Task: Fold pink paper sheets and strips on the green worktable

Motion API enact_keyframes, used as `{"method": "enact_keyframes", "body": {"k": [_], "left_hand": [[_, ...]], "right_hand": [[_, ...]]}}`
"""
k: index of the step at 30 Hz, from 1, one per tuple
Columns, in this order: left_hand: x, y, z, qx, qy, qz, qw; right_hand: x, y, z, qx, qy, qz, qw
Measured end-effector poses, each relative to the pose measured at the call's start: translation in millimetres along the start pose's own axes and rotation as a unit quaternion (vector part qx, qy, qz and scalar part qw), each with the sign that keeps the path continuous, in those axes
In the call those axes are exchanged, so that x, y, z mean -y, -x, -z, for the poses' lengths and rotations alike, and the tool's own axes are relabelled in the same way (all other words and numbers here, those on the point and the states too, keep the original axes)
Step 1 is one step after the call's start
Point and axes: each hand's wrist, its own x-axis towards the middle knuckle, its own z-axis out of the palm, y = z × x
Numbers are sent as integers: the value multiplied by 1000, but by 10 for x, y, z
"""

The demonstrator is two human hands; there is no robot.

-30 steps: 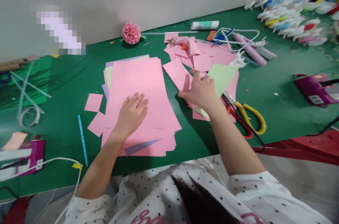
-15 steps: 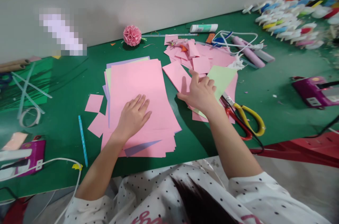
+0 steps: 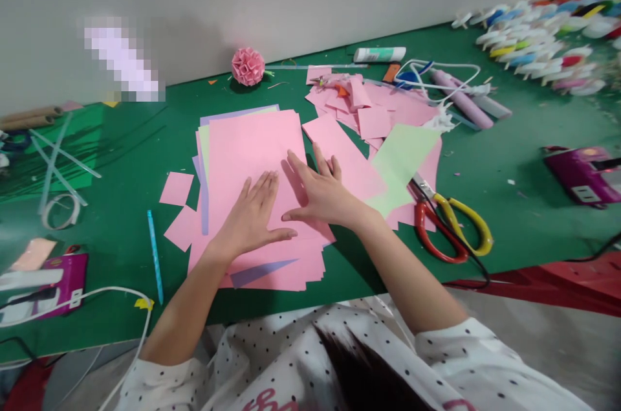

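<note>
A loose stack of paper [image 3: 252, 139], pink on top with purple and green edges showing, lies in front of me. My left hand [image 3: 252, 217] rests on the top pink sheet, fingers stretched forward and thumb out to the right. Over the right part of that sheet is my right hand [image 3: 323, 194], its fingers spread and nothing held; whether it touches the paper I cannot tell. Just beyond it lies a pile of pink rectangular paper [image 3: 339, 145], with a light green sheet [image 3: 405, 155] beside it. Scissors [image 3: 453, 223] with red and yellow handles lie right of my right forearm.
Pink paper scraps [image 3: 373, 120] are heaped behind. A pink folded-paper ball [image 3: 248, 66] sits near the wall. Left of the stack are small pink squares [image 3: 176, 188] and a blue pen [image 3: 155, 255]. Purple power strips [image 3: 582, 171] with cords lie on both sides of the green table [image 3: 126, 230].
My right hand has moved left from the pink rectangles and green sheet to above the paper stack. My left hand has stayed on the stack, its thumb now stretched further out.
</note>
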Motion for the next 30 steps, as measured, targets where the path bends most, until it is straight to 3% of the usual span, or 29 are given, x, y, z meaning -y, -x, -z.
{"method": "enact_keyframes", "body": {"k": [6, 18, 30], "left_hand": [[8, -6, 49, -21, 1, -13, 1000], [100, 1, 103, -152, -48, -48, 986], [127, 29, 166, -181, -72, -54, 979]], "right_hand": [[-47, -10, -67, -15, -20, 4, 1000], [-80, -19, -89, -46, -28, 12, 998], [-80, -31, -94, -56, -11, 36, 998]]}}
